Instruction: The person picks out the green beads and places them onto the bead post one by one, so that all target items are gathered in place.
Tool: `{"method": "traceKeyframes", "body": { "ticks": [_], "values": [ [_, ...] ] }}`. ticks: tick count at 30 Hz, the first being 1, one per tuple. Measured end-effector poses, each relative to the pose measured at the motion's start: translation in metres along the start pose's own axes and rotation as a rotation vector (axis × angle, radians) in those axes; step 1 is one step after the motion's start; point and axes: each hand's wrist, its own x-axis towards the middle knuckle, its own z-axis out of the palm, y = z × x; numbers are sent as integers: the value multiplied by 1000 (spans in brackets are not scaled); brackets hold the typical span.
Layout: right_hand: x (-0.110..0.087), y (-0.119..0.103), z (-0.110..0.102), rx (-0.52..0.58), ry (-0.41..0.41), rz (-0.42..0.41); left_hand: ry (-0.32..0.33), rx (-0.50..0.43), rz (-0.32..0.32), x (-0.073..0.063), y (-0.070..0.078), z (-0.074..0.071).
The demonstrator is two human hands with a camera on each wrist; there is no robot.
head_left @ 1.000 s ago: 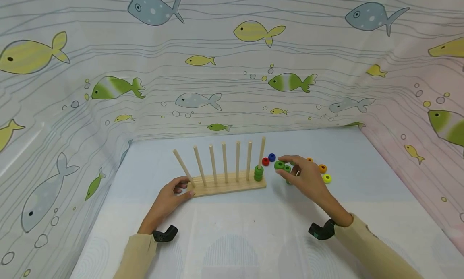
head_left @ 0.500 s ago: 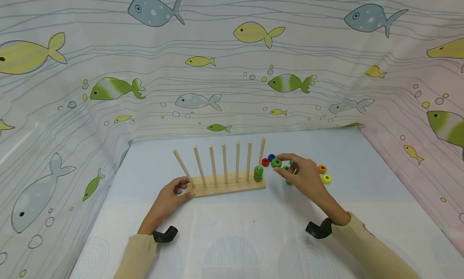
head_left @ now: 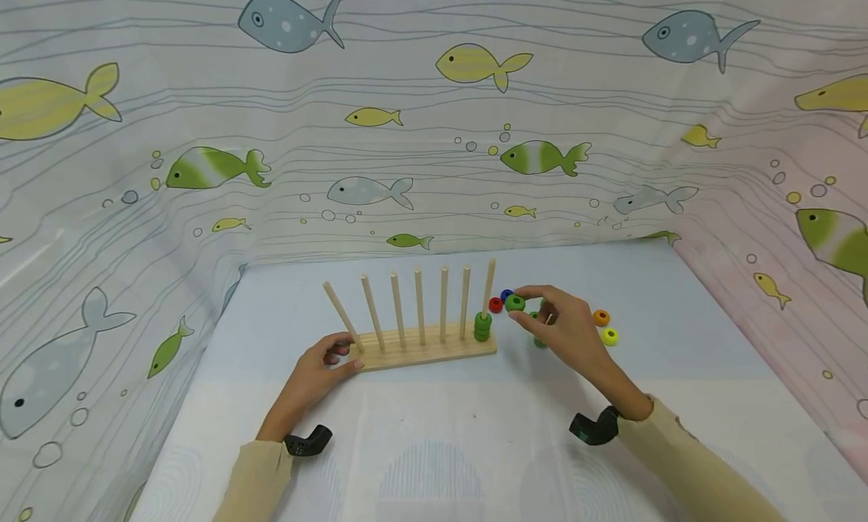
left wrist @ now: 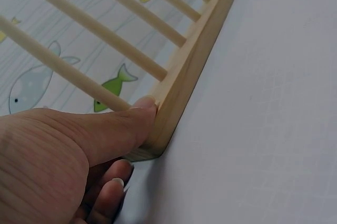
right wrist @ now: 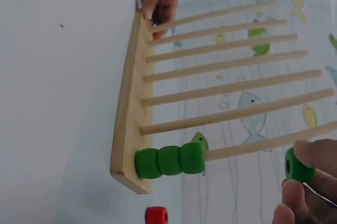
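A wooden peg board [head_left: 420, 350] with several upright pegs stands on the table. My left hand [head_left: 317, 371] grips its left end, thumb over the near edge of the base as the left wrist view shows. On the rightmost peg sit three green beads [right wrist: 169, 161], stacked at its foot. Between thumb and fingers my right hand [head_left: 566, 326] pinches another green bead [right wrist: 299, 167], its hole visible. That bead is in the air to the right of the rightmost peg, below the peg's top in the head view.
Behind the held bead lie a red bead [head_left: 496, 305] and a blue bead [head_left: 506, 296]. More green beads [head_left: 539, 341] are partly hidden under my right hand. To its right are an orange bead [head_left: 600, 318] and a yellow bead [head_left: 610, 336]. A fish-patterned sheet [head_left: 434, 153] rises behind.
My right hand has moved slightly left and up with the green bead, closer to the rightmost peg. My left hand keeps its hold on the board's end.
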Motion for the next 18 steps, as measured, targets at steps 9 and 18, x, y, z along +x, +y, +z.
{"method": "traceKeyframes", "body": {
  "ticks": [9,18],
  "values": [
    [3,-3,2,32,42,-49,9,0,-2,-1,1,1],
    [7,-9,2,48,54,-58,8,-12,15,-1,-1,2]
  ]
}}
